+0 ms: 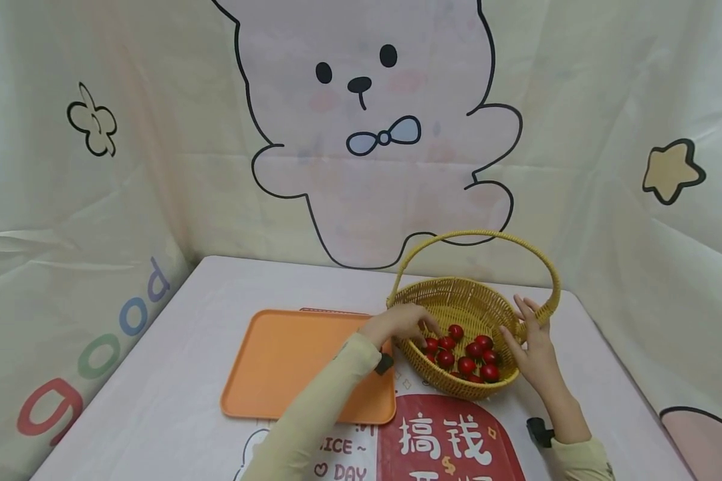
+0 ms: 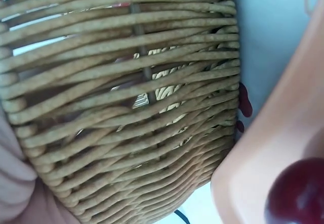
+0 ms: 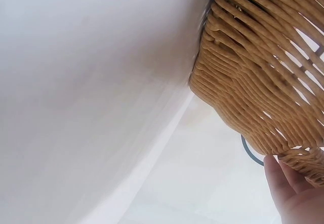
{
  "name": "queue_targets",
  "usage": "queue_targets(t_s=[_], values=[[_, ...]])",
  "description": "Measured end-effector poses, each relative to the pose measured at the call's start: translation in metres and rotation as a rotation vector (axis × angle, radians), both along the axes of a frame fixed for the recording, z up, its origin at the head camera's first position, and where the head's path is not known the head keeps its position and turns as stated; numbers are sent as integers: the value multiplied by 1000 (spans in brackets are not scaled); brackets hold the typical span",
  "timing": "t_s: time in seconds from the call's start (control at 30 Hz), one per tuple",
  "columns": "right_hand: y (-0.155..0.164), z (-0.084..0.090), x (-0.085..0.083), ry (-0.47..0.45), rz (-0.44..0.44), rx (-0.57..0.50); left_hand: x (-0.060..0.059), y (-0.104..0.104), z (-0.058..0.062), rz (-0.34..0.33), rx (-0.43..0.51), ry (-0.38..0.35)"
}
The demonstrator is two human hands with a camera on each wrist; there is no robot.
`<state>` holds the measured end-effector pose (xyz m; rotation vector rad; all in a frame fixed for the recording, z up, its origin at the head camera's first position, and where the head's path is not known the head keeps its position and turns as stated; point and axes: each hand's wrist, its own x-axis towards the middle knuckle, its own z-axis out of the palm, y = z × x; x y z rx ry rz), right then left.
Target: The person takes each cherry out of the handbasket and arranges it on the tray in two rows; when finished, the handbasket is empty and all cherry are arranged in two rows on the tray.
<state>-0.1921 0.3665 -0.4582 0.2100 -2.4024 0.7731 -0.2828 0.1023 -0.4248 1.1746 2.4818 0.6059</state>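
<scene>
A yellow woven basket (image 1: 463, 294) with a tall arched handle holds several shiny red cherries (image 1: 466, 365). Over its left rim reaches my left hand (image 1: 400, 322), fingers pointing down among the cherries at that side and parted, with no cherry seen between them. My right hand (image 1: 535, 351) grips the right rim by the foot of the handle, thumb inside and fingers outside. Its fingertips (image 3: 273, 171) meet the rim in the right wrist view. An orange tray (image 1: 289, 361) lies left of the basket, partly under my left forearm. One cherry (image 2: 298, 196) appears on it in the left wrist view.
The white table (image 1: 174, 361) carries a printed mat with a red patch (image 1: 451, 414) in front of the basket. A cloth backdrop with a bear drawing (image 1: 373, 200) rises behind, with cloth walls at both sides.
</scene>
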Motion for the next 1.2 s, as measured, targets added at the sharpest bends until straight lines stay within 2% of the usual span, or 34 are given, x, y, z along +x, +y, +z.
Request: queue_targets(t_s=[0.5, 1.2], values=[[-1, 1, 1, -18, -7, -7, -1, 5, -1, -7, -102, -15], [-2, 2, 1, -36, -12, 3, -1, 6, -2, -23, -149, -59]])
